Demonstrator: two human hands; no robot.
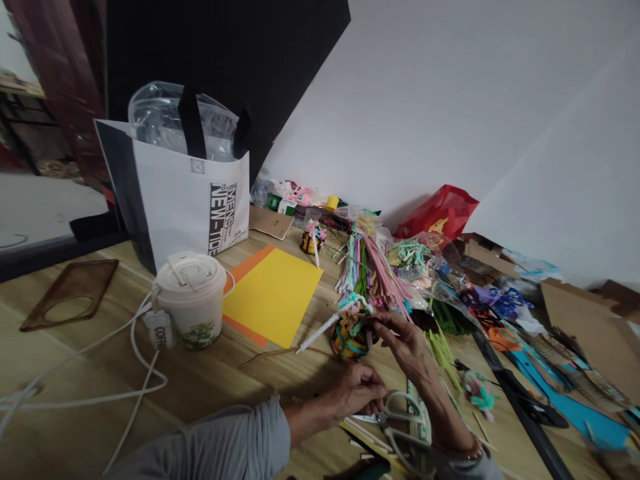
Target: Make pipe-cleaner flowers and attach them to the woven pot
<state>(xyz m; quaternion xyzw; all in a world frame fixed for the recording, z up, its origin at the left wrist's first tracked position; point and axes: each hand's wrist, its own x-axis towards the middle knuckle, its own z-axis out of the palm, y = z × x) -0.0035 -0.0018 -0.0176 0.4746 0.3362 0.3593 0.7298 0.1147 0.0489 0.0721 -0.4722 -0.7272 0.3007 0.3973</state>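
Observation:
A small round ornament (347, 339), banded in yellow and dark colours, stands on the table with pipe-cleaner flowers and leaves on top. From it a white fuzzy-wrapped stick (320, 332) slants down to the left. My right hand (406, 343) is closed in a pinch at the ornament's upper right edge; what lies between the fingertips is too small to make out. Just in front of the ornament, my left hand (359, 395) has its fingers curled together, and anything inside them is hidden. White-handled scissors (404, 421) lie beside and below the left hand.
Yellow paper (275, 293) and a lidded coffee cup (193, 300) with a white cable (143, 373) lie to the left, before a tote bag (175, 193). Pipe cleaners (373, 273), a second ornament (313, 239), a red bag (440, 215) and cardboard (590, 327) crowd the back and right.

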